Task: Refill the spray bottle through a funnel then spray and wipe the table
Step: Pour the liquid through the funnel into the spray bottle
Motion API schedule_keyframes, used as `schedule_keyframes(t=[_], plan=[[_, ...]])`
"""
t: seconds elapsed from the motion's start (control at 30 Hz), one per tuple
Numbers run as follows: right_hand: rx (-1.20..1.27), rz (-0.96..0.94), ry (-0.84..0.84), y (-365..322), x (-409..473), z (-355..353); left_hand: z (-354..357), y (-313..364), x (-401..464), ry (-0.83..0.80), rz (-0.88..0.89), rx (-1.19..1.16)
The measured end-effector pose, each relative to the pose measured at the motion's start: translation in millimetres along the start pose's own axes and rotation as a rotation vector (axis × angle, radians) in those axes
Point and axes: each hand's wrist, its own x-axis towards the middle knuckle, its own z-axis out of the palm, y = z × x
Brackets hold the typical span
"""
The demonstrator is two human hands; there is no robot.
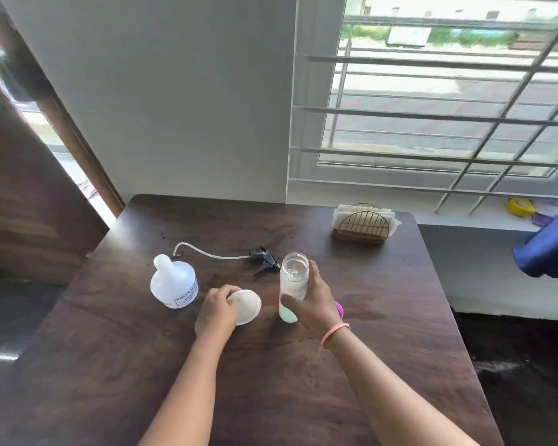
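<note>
The clear plastic spray bottle [293,286], uncapped and upright, stood near the middle of the dark wooden table [384,333]. It was gripped round its lower body by the right hand [314,302], with fingers and thumb curled about it. A small amount of pale liquid was visible at its base.

The white plastic funnel [248,306], lying just left of the bottle, was held at its rim by the curled fingers of the left hand [218,312].

The step in hand was judged to be funnel placement. The next move would require the funnel spout to be seated in the open neck while the bottle was steadied.

One black trigger head with its dip tube [264,259] lay behind. One white translucent refill bottle [174,281] stood to the left. One wire napkin holder [361,225] stood at the far edge.
</note>
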Motion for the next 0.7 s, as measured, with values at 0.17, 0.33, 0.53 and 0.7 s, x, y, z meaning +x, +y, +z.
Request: schedule_keyframes(t=[0.17,0.33,0.53,0.7], plan=[[0.045,0.009,0.046,-5.5,1.5,5.1,-20.6,14.4,7.0,0.039,0.005,-0.157],[0.087,-0.021,0.089,-18.9,8.8,18.4,-65.5,29.8,20.5,-0.015,-0.193,-0.733],[0.212,-0.049,0.192,-58.2,29.3,48.6,-147.4,31.8,39.3,0.058,-0.232,-0.910],[0.276,-0.096,0.209,-91.6,48.4,75.9,-191.2,29.6,50.8,0.143,-0.139,-0.873]])
